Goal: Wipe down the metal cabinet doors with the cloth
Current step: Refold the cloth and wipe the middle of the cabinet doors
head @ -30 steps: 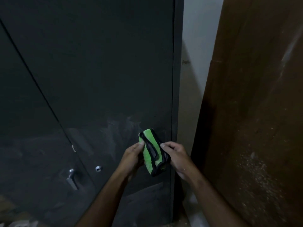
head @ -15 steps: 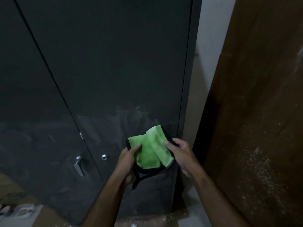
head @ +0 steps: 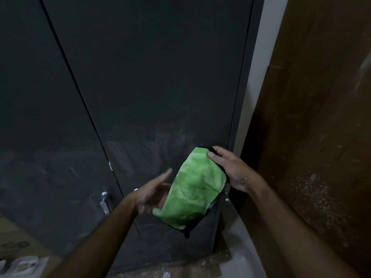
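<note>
A dark grey metal cabinet fills the view, with a right door [head: 152, 81] and a left door [head: 36, 109] split by a slanted seam. Dusty smears cover the lower parts of both doors. A green cloth [head: 192, 189] with black trim hangs unfolded in front of the right door's lower right corner. My right hand [head: 230, 169] grips the cloth's upper right edge. My left hand [head: 154, 195] is just left of the cloth, palm up and fingers spread, blurred by motion; its fingertips reach under the cloth.
A silver handle [head: 104, 201] sits on the left door and a small lock [head: 136, 190] on the right door. A brown wooden board [head: 321, 137] leans close on the right, with a pale wall strip [head: 259, 63] between. Cardboard and white packets [head: 22, 265] lie at the lower left.
The cloth has gone from a folded bundle held in both hands to an unfolded sheet. My left hand has let go and spread its fingers. The view has shifted left and closer.
</note>
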